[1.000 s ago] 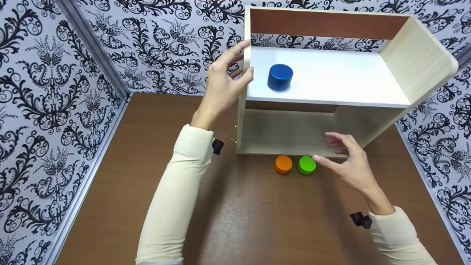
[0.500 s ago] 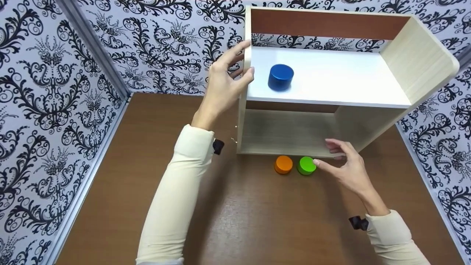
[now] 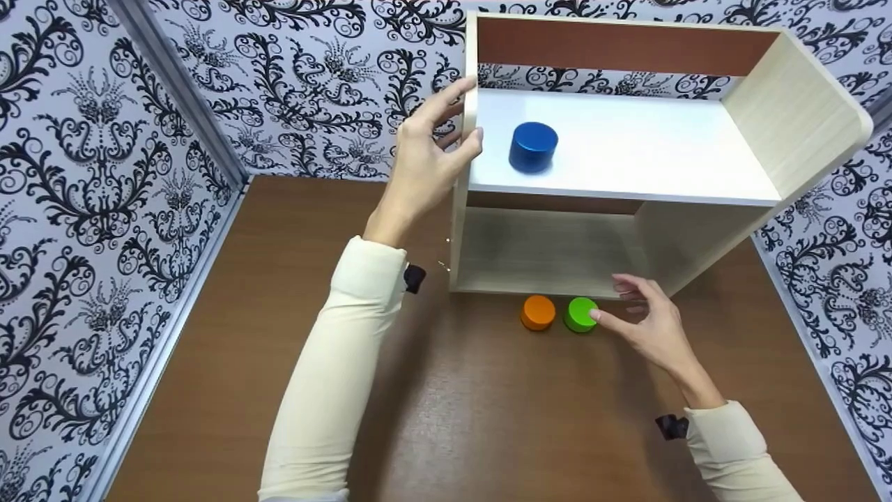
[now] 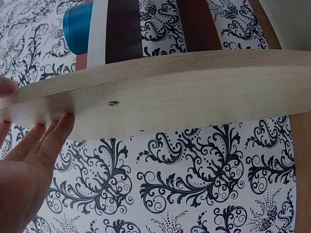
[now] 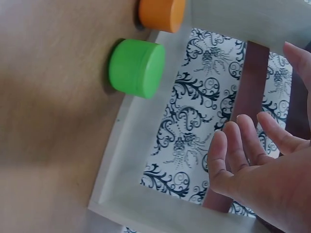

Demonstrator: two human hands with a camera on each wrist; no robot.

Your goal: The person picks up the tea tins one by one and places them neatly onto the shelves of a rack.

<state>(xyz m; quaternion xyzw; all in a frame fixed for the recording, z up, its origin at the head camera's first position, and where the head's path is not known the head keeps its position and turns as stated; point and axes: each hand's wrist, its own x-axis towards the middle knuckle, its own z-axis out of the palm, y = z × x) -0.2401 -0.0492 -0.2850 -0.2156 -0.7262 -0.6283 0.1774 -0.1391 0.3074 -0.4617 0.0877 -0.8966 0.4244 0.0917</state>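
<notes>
The left hand [image 4: 29, 177] grips a pale wooden panel [image 4: 189, 92].

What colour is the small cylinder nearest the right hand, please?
The small cylinder is bright green, showing best in the right wrist view.

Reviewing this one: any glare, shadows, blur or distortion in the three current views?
Head: a soft sheen on the tabletop, a dark shadow beside the left sleeve, and a very bright white shelf; left wrist: the side panel looks bowed, probably lens distortion; right wrist: slightly soft overall, though the outline of the green container is readable.
</notes>
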